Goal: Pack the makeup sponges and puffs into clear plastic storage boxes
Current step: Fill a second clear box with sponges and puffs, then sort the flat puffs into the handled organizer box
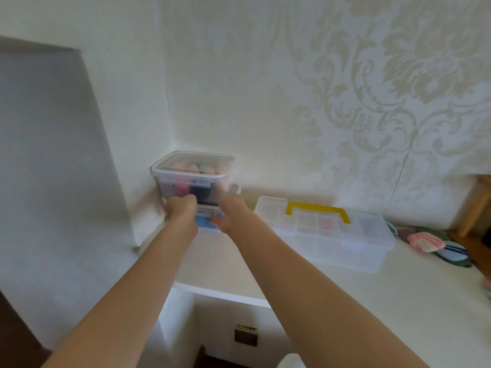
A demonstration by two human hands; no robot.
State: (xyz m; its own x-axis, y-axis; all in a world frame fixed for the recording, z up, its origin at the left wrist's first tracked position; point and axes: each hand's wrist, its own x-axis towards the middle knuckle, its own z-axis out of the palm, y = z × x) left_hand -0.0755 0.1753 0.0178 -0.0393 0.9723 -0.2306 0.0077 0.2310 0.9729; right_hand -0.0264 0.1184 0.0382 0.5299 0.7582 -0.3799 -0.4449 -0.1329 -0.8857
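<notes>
Two clear lidded boxes are stacked in the far left corner of the white counter. The upper box [195, 170] holds several coloured sponges and puffs under a shut lid. My left hand [180, 208] and my right hand [229, 212] both grip the front of the lower clear box [206, 221], which shows blue inside and is mostly hidden behind my hands. A flat clear organiser case with a yellow handle [324, 229] lies shut to the right, with coloured pieces in its compartments.
Loose puffs [425, 241], pink-striped, blue and green, lie at the counter's [398, 301] right end beside a wooden frame [475, 205]. A white wall panel rises at the left. Patterned wallpaper backs the counter. An open gap lies below the counter edge.
</notes>
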